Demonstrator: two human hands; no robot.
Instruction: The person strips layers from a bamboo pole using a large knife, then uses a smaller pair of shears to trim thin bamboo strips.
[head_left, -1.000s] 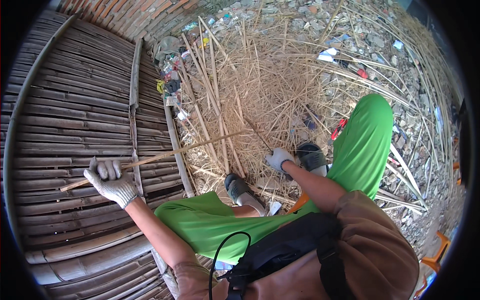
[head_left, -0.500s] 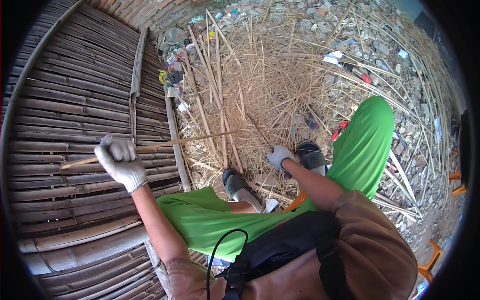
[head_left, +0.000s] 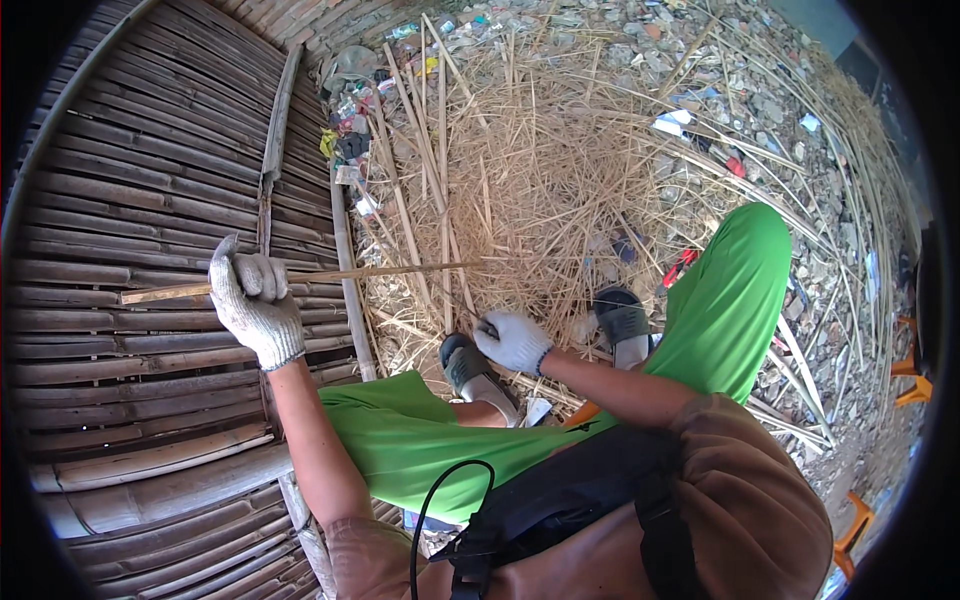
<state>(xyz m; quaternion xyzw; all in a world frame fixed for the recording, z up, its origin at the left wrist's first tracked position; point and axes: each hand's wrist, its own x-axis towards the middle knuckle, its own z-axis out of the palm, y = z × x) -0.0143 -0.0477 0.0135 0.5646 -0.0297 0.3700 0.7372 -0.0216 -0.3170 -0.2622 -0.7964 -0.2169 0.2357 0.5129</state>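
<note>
My left hand (head_left: 255,305), in a white knitted glove, is closed around a long bamboo strip (head_left: 390,270) with its thumb raised. The strip lies nearly level, its butt end out to the left and its thin tip over the straw-like shavings. My right hand (head_left: 512,341), gloved too, is closed on a thin dark tool (head_left: 466,296) that looks like a narrow knife blade; the glove hides its handle. This hand is low, just above my left sandal (head_left: 462,362), with the tool pointing away under the strip.
A slatted bamboo platform (head_left: 150,240) fills the left side. Bamboo shavings (head_left: 560,160) and several loose split strips (head_left: 442,150) cover the ground ahead. Rubble and litter (head_left: 770,100) spread to the right. Orange chair legs (head_left: 853,535) stand at the far right.
My right hand has drawn left and nearer with the tool, toward my left foot. My left hand has shifted slightly right, and the strip now lies more level.
</note>
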